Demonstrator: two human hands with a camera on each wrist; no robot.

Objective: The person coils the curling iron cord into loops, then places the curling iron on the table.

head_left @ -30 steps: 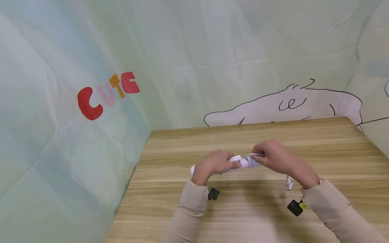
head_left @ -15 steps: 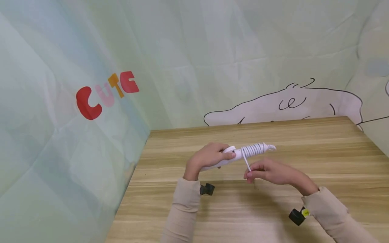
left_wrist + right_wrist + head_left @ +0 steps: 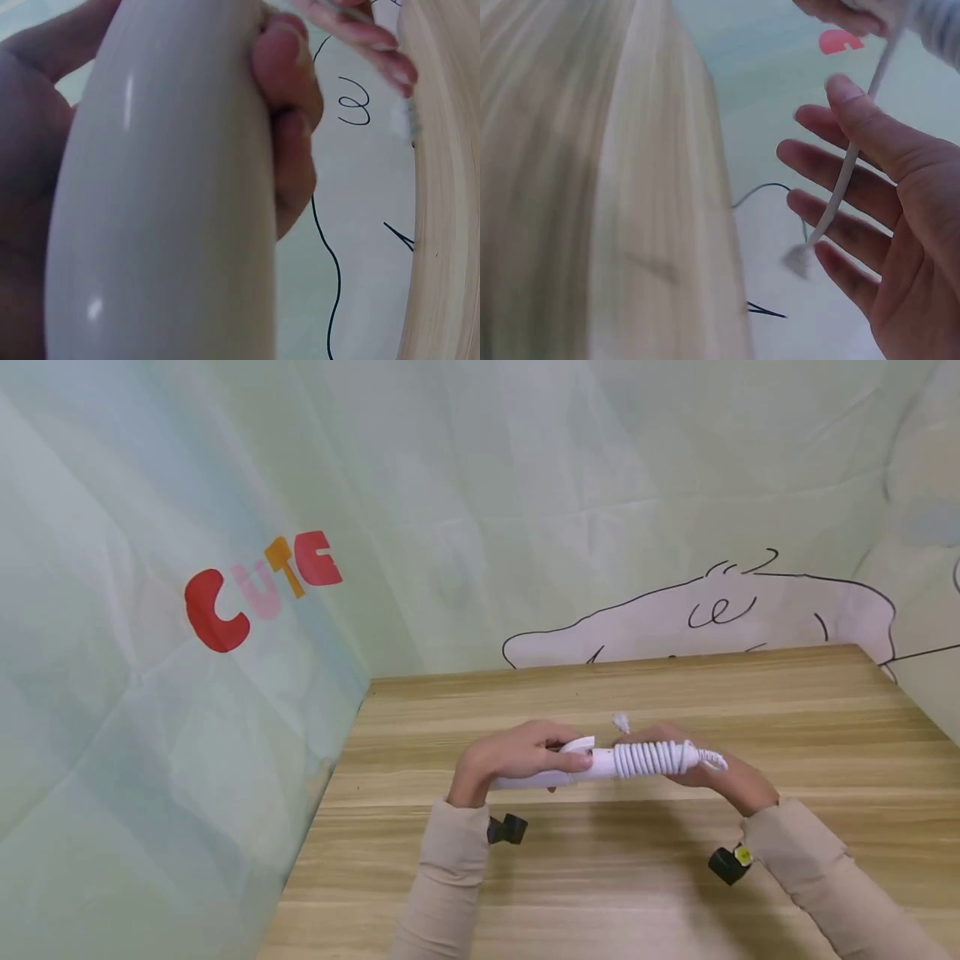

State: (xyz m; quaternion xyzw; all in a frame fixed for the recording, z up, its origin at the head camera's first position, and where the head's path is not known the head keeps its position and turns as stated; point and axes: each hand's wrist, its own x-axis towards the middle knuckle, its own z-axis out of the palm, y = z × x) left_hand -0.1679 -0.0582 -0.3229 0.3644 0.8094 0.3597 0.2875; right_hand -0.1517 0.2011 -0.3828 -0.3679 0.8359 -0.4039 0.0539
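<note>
My left hand grips a white curling iron by its barrel, with the thumb beside the clamp lever. In the left wrist view the smooth white barrel fills the middle, fingers wrapped round it. Neat turns of white power cord circle the handle, which points right. Behind these coils is my right hand, partly hidden by them. In the right wrist view the free length of cord runs between thumb and fingers of that hand. The small plug dangles from its end, blurred.
Beneath both hands lies a wood-grain table. A pale fabric backdrop with coloured letters and a line drawing stands behind and to the left. Black wrist cameras hang below the sleeves.
My right hand has gone from in front of the handle to behind it, carrying the cord. The curling iron has tilted nearer level, and the plug now shows above the coils.
</note>
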